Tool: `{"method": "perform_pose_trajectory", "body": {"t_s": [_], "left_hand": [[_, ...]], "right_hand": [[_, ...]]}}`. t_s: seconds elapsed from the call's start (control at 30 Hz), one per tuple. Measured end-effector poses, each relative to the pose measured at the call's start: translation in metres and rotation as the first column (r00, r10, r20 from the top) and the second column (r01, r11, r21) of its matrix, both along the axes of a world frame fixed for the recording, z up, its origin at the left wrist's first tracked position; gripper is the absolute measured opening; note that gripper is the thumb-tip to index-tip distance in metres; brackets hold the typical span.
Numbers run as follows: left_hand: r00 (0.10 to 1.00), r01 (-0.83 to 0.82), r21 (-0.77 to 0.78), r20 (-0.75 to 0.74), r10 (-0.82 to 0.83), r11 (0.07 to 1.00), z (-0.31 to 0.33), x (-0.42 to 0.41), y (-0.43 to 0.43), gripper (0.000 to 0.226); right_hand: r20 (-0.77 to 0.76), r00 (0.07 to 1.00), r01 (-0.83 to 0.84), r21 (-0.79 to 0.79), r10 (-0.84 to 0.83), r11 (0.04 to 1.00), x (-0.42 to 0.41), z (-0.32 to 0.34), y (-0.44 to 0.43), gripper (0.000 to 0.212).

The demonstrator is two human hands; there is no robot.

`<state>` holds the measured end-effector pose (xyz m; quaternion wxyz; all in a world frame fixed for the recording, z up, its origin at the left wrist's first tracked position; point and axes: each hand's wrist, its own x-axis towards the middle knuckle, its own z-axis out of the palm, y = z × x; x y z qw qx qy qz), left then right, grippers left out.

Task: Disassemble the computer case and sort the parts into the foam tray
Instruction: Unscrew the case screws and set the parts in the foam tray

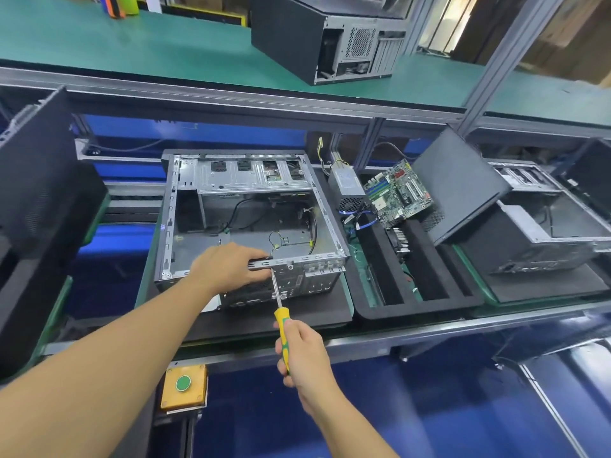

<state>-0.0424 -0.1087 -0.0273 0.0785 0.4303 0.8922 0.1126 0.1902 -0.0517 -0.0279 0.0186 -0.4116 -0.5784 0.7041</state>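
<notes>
Foam tray (413, 309) holding motherboard (398, 193) and power supply (347, 185), case (166, 226) holding cables (313, 230)

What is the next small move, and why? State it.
Probably turn the screwdriver to loosen a fastener there: its tip is against the near rim of the computer case, the right hand grips its handle, and the left hand holds that rim.

a yellow push-button box (183, 386) is sitting below the bench edge; a black computer tower (327, 38) is resting on the green upper shelf (132, 44).

One wide view worn on the head, aimed forward and down, computer case (251, 233) seen close at centre
</notes>
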Motion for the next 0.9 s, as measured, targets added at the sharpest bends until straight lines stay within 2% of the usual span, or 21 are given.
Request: {"method": "perform_pose_trajectory", "body": {"t_s": [0.2,0.27,0.33,0.43,0.5,0.67,0.8,0.83,0.9], "left_hand": [[1.0,-0.013,-0.005,-0.01,0.013,1.0,-0.004,-0.001,0.0,0.062],[1.0,-0.013,-0.007,-0.012,0.013,1.0,-0.005,-0.002,0.0,0.062],[1.0,-0.017,-0.013,-0.012,0.017,1.0,-0.005,-0.002,0.0,0.062],[0.999,-0.018,-0.021,-0.031,0.017,1.0,-0.005,-0.002,0.001,0.061],[0.999,-0.018,-0.036,-0.047,0.017,0.999,-0.005,-0.001,0.001,0.06],[0.999,0.008,-0.091,-0.044,-0.012,0.996,-0.003,-0.001,0.001,0.058],[0.998,0.021,-0.087,-0.064,-0.027,0.996,-0.004,-0.002,0.001,0.054],[0.997,0.029,-0.087,-0.073,-0.035,0.996,-0.005,-0.002,0.001,0.054],[0.996,0.032,-0.089,-0.075,-0.038,0.996,-0.005,-0.002,0.001,0.054]], "right_hand": [[0.022,1.0,0.021,-0.029,-0.02,0.999,-0.001,-0.002,0.001,0.03],[0.019,0.999,0.04,-0.11,-0.039,0.993,-0.001,-0.002,0.003,0.03],[-0.013,0.998,0.061,-0.275,-0.067,0.959,0.001,-0.002,0.006,0.031],[-0.077,0.987,0.066,-0.615,-0.143,0.786,0.002,0.002,0.013,0.03],[-0.106,0.978,0.042,-0.749,-0.182,0.661,0.001,0.005,0.015,0.032],[-0.133,0.977,0.002,-0.782,-0.169,0.623,-0.001,0.005,0.017,0.034],[-0.2,0.955,-0.088,-0.897,-0.219,0.433,-0.003,-0.001,0.026,0.028],[-0.207,0.955,-0.095,-0.893,-0.213,0.441,-0.003,-0.003,0.026,0.027],[-0.177,0.972,-0.054,-0.809,-0.153,0.585,-0.004,-0.006,0.025,0.028]]}}
